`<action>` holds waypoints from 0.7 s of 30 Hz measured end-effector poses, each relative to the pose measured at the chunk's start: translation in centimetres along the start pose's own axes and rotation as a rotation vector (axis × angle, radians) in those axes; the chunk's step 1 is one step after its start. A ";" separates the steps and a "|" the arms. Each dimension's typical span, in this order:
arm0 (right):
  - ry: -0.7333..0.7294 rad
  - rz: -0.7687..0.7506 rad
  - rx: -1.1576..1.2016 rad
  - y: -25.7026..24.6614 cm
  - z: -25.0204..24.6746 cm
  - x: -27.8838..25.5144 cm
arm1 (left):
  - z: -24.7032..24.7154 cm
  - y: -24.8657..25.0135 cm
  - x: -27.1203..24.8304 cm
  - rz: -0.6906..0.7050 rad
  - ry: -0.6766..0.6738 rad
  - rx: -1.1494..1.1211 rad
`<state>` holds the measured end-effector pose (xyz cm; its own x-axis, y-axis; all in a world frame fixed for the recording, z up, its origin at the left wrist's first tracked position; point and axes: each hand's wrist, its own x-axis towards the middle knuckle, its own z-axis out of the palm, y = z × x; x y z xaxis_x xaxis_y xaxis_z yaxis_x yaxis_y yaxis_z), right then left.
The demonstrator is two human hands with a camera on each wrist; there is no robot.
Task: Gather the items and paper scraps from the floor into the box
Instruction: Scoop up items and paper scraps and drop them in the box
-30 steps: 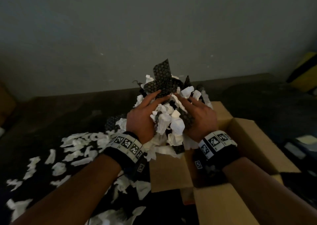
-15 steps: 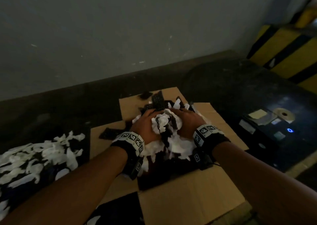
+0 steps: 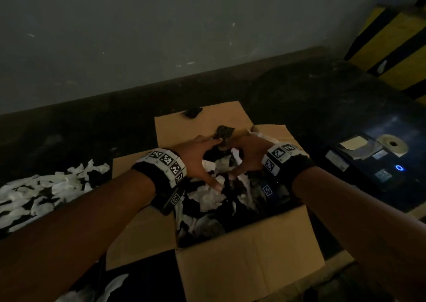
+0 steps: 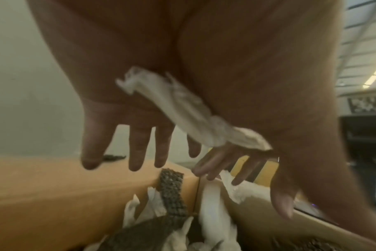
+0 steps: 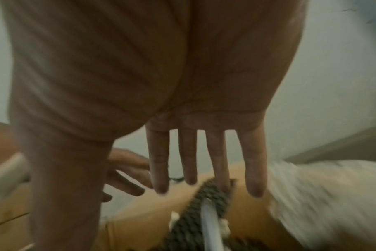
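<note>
Hovering spread hands (image 3: 221,161) inside box (image 3: 251,267) walls, scraps (image 3: 209,198) beneath

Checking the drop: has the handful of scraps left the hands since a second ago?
Yes. The hands have spread open over the box, and the scraps now lie down inside it; one white scrap clings to the left palm.

Both hands spread over the open cardboard box (image 3: 249,267)

Left hand (image 3: 198,161) and right hand (image 3: 250,155) hover above white paper scraps (image 3: 209,198) inside; more scraps (image 3: 46,191) litter the floor.
</note>
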<state>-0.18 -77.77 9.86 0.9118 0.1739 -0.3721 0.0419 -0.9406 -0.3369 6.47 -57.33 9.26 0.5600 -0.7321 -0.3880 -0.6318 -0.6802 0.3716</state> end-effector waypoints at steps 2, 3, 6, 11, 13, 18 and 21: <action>0.020 -0.010 -0.019 0.1 -0.2 0.6 | 0.2 -0.5 0.1 0.001 0.003 0.016; 0.024 -0.007 -0.044 0.3 -0.1 0.8 | 0.6 -0.7 0.3 0.001 -0.005 0.019; -0.026 0.046 -0.143 1.6 1.3 1.9 | 2.4 -1.2 1.2 -0.039 -0.090 0.038; -0.246 0.254 -0.188 3.4 4.1 4.4 | 5.9 -2.5 4.4 -0.178 -0.181 0.133; -0.328 0.290 -0.162 3.3 4.5 5.2 | 6.9 -2.3 5.2 -0.218 -0.184 0.132; -0.354 0.274 -0.141 3.9 8.1 6.7 | 11.0 -3.5 7.2 -0.215 -0.226 0.080; -0.322 0.225 -0.056 4.0 10.7 7.1 | 12.9 -4.4 6.7 -0.180 -0.161 0.064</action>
<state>2.08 -77.12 -3.41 0.7261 0.0363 -0.6866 -0.1137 -0.9785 -0.1719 6.07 -58.77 -5.83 0.5769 -0.5805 -0.5747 -0.5651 -0.7916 0.2323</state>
